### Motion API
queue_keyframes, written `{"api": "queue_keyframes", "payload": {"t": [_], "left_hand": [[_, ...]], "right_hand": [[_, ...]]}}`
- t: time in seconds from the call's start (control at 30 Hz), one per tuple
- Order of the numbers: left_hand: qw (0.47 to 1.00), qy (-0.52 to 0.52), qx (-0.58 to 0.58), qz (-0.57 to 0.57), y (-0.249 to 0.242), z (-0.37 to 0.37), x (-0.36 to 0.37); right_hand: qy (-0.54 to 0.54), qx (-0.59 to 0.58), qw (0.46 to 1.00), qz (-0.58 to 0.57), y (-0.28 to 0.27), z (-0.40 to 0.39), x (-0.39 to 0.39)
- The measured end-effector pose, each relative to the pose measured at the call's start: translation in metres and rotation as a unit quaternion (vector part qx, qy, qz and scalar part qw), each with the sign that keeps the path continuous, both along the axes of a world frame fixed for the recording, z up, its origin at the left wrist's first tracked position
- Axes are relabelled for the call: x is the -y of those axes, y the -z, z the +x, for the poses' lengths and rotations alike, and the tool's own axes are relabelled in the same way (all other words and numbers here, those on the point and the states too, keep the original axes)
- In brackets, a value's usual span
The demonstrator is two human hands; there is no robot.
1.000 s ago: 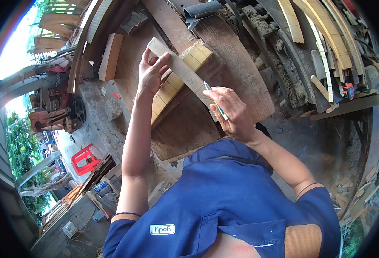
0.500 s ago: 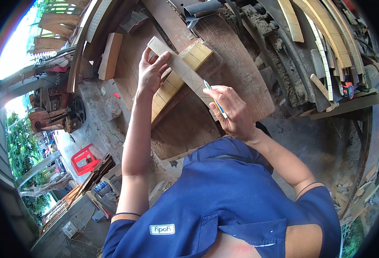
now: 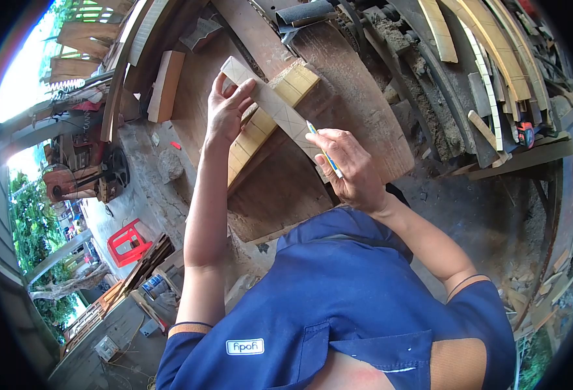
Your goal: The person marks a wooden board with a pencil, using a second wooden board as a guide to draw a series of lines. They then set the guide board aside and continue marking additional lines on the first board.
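Note:
My left hand [image 3: 229, 110] grips the upper left end of a pale wooden strip [image 3: 273, 106] with pencil lines drawn across it. The strip slants down to the right, crossing over a yellowish wooden piece [image 3: 253, 144] that also bears marked lines. My right hand [image 3: 350, 162] holds a white, blue and yellow pencil [image 3: 329, 156], its tip at the strip's surface near the lower right part. The strip's lower end is partly hidden behind my right hand. Beneath them lies a wide brown board [image 3: 280, 188].
A wooden block [image 3: 166, 86] stands left of the board. On the right are curved wooden strips [image 3: 494, 45] and a red and black tape measure [image 3: 526, 134]. A red stool [image 3: 129, 242] is at the lower left, and a machine with a wheel [image 3: 114, 166] above it.
The strip and both hands have shifted very slightly to the left. Both grips look the same.

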State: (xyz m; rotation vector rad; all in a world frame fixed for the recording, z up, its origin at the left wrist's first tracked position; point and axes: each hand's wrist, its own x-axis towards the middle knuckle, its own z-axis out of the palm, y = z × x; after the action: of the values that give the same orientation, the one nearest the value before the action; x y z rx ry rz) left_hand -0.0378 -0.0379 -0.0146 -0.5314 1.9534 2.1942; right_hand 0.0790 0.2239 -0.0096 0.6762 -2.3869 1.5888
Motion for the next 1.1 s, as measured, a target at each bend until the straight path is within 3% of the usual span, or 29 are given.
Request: {"api": "queue_keyframes", "payload": {"t": [0.57,0.63,0.67,0.77,1.1], "left_hand": [[1.0,0.005,-0.005,0.003,-0.001,0.001,0.0],[1.0,0.008,-0.01,0.006,-0.001,0.001,-0.001],[1.0,0.007,-0.006,-0.001,-0.001,0.001,-0.001],[1.0,0.01,-0.003,-0.008,-0.002,0.0,0.0],[1.0,0.01,-0.002,-0.013,-0.005,0.002,-0.005]], "right_hand": [[0.024,0.028,0.999,-0.003,-0.014,-0.019,-0.003],[0.035,0.093,0.989,-0.106,-0.01,-0.038,0.001],[0.06,0.072,0.988,-0.125,-0.007,-0.048,0.007],[0.066,0.12,0.983,-0.126,-0.007,-0.072,0.016],[0.032,0.084,0.988,-0.125,0.007,-0.096,0.035]]}}
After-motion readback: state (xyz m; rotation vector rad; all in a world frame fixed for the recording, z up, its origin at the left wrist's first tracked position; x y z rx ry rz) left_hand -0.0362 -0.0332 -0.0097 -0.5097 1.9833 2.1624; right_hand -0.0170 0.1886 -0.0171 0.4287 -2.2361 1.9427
